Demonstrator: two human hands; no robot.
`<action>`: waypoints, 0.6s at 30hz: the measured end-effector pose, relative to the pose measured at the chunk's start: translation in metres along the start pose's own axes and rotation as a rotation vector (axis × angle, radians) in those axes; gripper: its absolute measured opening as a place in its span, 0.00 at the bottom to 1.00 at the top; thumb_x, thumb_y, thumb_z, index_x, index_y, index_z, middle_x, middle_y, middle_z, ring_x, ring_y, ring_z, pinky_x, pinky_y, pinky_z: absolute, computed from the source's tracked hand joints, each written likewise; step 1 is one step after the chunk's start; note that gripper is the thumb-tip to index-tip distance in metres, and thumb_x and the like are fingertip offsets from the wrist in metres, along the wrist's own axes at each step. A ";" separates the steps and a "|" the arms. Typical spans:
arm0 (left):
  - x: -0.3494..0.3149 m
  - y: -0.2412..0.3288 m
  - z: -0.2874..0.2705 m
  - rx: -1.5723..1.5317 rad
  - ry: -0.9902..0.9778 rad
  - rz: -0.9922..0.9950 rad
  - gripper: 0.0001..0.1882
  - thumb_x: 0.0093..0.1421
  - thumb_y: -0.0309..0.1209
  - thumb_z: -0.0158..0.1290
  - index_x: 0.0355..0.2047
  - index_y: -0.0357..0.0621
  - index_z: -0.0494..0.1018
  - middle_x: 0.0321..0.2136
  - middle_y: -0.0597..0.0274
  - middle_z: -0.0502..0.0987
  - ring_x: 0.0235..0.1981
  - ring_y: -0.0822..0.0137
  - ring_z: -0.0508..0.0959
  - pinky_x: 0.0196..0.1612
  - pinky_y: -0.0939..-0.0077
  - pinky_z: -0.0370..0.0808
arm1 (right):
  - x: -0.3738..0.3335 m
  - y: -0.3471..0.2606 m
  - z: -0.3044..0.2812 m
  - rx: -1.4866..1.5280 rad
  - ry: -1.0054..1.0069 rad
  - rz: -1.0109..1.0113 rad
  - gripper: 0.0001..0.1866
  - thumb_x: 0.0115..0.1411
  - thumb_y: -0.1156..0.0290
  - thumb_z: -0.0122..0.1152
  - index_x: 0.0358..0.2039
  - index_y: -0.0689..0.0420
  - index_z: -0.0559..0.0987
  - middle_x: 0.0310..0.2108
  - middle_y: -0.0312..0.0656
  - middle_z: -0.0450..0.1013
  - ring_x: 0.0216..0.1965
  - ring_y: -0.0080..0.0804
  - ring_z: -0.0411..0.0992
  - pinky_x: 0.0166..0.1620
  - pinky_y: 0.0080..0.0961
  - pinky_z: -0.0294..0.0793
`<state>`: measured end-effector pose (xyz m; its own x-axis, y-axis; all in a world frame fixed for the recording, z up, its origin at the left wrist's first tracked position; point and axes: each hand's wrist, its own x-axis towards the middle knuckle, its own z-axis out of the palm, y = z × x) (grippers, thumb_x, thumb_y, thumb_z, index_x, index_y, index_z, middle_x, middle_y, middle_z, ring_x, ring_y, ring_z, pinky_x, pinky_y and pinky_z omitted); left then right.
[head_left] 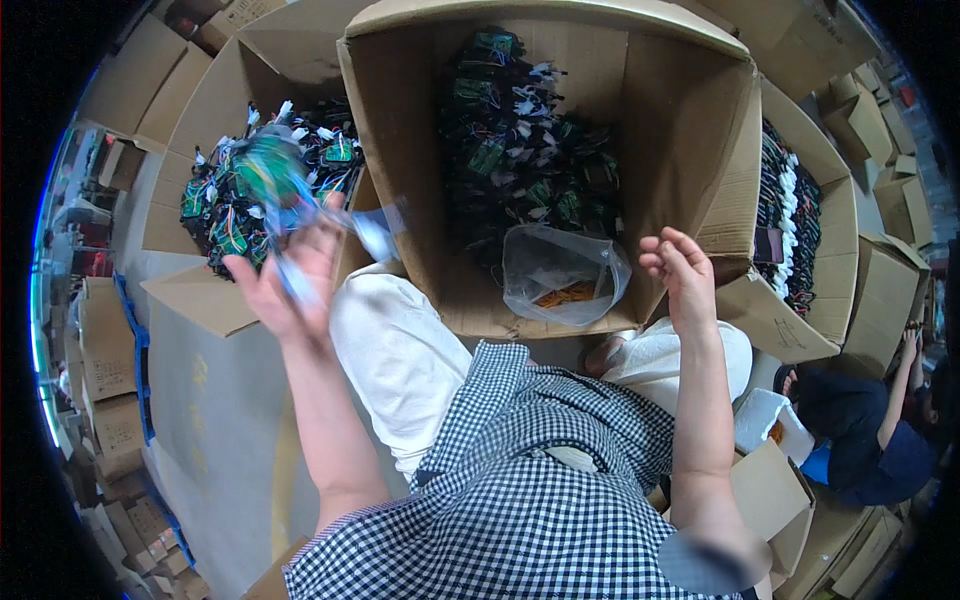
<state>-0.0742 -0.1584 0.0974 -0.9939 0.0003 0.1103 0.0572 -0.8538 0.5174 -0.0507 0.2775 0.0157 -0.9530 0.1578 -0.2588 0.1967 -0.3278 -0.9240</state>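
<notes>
Over the left carton's near edge, my left hand (298, 270) has its thumb and fingers apart. A green circuit board with wires (268, 172), smeared by motion, is just beyond its fingertips, and blurred wires and connectors cross in front of the palm. My right hand (684, 272) is raised by the right wall of the middle carton (685, 150), its fingers curled toward the thumb. Whatever they may pinch is too small to make out. A clear plastic bag (565, 275) with orange rubber bands (567, 294) lies in the middle carton, in front of piled wired circuit boards (530, 150).
The left carton (195, 165) holds more wired boards. In the right carton (822, 250) stand rows of dark pieces with white connectors. My knees flank the middle carton. At the right, another person (865, 430) sits near a white foam box (770, 420). Stacked cartons (108, 345) line the left.
</notes>
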 end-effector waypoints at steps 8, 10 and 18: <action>0.042 -0.081 -0.020 -0.019 -0.186 -0.314 0.29 0.64 0.47 0.43 0.56 0.37 0.61 0.49 0.44 0.72 0.46 0.55 0.75 0.50 0.61 0.71 | 0.095 0.082 0.006 -0.821 -0.065 -0.048 0.26 0.55 0.71 0.60 0.55 0.60 0.69 0.45 0.48 0.73 0.39 0.37 0.74 0.43 0.27 0.74; 0.046 -0.107 -0.030 0.237 -0.052 -0.458 0.27 0.64 0.44 0.43 0.56 0.38 0.61 0.51 0.48 0.70 0.46 0.60 0.74 0.46 0.67 0.72 | 0.121 0.092 0.021 -1.135 -0.112 -0.188 0.27 0.54 0.71 0.61 0.55 0.56 0.69 0.51 0.50 0.70 0.44 0.43 0.73 0.47 0.32 0.73; 0.073 -0.120 -0.015 0.646 0.030 -0.604 0.30 0.58 0.42 0.54 0.54 0.34 0.62 0.49 0.48 0.71 0.43 0.65 0.75 0.44 0.77 0.71 | 0.211 0.149 0.060 -1.959 -0.338 -0.581 0.25 0.49 0.75 0.60 0.51 0.47 0.75 0.62 0.45 0.55 0.60 0.48 0.57 0.58 0.42 0.63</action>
<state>-0.1554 -0.0642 0.0305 -0.8731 0.3349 -0.3544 -0.4453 -0.2515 0.8593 -0.2360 0.2057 -0.1594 -0.9314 -0.3604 -0.0512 -0.3634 0.9291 0.0695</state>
